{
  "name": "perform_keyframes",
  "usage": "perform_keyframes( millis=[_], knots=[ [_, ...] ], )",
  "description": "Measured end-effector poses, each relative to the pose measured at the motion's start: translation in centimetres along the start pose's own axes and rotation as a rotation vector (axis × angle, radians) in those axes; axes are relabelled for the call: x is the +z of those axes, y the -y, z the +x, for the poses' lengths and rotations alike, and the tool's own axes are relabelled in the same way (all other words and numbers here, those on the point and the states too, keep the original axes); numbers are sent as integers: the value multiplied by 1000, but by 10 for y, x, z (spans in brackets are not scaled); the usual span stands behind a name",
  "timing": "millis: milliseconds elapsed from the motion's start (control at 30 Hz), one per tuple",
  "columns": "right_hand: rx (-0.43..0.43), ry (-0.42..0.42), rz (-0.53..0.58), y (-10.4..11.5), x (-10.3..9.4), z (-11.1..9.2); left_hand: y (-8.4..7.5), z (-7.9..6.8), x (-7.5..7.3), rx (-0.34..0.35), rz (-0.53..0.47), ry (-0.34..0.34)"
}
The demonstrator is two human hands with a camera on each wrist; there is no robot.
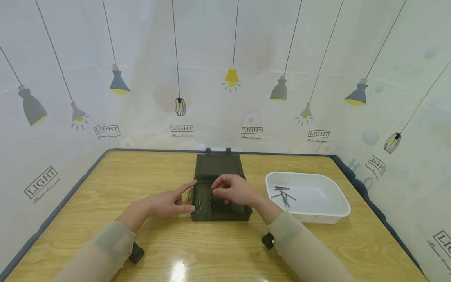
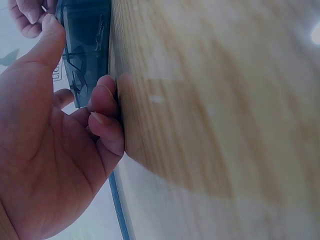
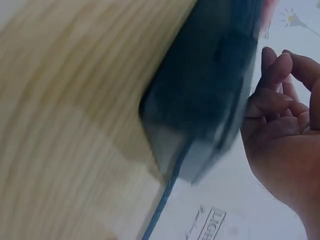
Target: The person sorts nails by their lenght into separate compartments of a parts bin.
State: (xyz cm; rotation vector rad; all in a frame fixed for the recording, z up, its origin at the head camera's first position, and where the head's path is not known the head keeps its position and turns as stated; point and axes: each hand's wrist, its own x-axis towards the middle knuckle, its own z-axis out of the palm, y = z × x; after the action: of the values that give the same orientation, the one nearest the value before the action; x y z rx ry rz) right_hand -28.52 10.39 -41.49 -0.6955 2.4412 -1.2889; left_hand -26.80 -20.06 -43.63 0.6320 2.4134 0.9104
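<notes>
A dark translucent plastic case (image 1: 232, 216) lies with its lid (image 1: 218, 164) laid back behind it. Several thin metal screws or nails (image 1: 198, 205) lie in its left part. My left hand (image 1: 165, 203) is at the case's left side. Its index finger reaches the back left corner and its thumb touches the front left edge; the other fingers bend loosely in the left wrist view. Above the case's inside is my right hand (image 1: 234, 190), thumb and index fingertips close together. Whether something thin is between them is too small to tell. The right wrist view is blurred.
To the right stands a white plastic tray (image 1: 317, 196) with several similar metal pieces (image 1: 283, 195) at its left end. The wooden table (image 1: 155, 243) has a dark edge, with a printed curtain (image 1: 211, 51) around it.
</notes>
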Motion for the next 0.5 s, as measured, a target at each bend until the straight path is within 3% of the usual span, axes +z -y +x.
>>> perform_keyframes(
  millis=[200,500],
  knots=[
    [46,-12,22,-9,-33,-22,-1,0,1,-8,6,-2],
    [87,-99,5,-35,-99,-58,-3,-2,0,13,1,1]
  ],
)
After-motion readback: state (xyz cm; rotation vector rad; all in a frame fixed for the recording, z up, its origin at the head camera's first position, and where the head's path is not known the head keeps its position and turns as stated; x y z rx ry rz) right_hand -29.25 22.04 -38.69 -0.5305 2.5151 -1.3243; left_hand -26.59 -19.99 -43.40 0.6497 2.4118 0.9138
